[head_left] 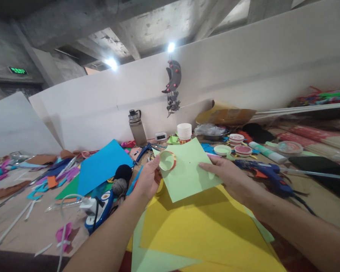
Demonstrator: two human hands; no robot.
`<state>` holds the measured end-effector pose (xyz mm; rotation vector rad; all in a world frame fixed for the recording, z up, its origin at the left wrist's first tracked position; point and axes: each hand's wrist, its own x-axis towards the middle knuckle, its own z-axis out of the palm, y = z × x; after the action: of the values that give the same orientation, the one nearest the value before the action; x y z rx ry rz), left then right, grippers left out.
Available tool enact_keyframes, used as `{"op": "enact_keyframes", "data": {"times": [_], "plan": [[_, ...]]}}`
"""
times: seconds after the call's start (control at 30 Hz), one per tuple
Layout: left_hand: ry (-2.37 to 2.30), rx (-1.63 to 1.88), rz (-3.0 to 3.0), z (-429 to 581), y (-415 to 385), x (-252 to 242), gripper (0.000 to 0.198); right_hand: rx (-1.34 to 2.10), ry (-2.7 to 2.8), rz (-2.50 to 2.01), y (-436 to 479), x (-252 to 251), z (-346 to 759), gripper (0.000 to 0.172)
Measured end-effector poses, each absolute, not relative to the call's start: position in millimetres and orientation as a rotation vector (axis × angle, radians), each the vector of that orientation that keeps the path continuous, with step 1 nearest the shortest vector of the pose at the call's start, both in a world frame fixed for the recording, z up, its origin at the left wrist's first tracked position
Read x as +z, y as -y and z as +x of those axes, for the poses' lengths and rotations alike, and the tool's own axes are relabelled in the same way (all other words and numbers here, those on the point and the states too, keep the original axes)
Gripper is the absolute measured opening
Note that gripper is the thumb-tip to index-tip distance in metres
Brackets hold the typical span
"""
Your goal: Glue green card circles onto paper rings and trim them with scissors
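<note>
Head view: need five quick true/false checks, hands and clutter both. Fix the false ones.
1. The right hand grips the pale green sheet. True.
2. The left hand holds the glue gun. False: the left hand is at the ring-like piece; the glue gun lies beyond the right hand, to its right.
3. A yellow sheet lies below the pale green sheet. True.
4. The bottle lies on its side. False: the bottle stands upright.
5. The blue sheet is to the left of the left hand. True.
</note>
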<state>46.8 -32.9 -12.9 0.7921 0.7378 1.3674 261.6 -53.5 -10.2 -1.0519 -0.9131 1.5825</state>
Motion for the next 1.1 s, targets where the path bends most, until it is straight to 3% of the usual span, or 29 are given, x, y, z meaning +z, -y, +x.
{"op": "enact_keyframes", "data": {"times": [1.1], "plan": [[-0.783, 1.272, 0.852, 46.8, 34.5, -15.1, 0.030, 1.584, 0.939, -1.080, 56.3, -8.9, 261.0, 0.027]]}}
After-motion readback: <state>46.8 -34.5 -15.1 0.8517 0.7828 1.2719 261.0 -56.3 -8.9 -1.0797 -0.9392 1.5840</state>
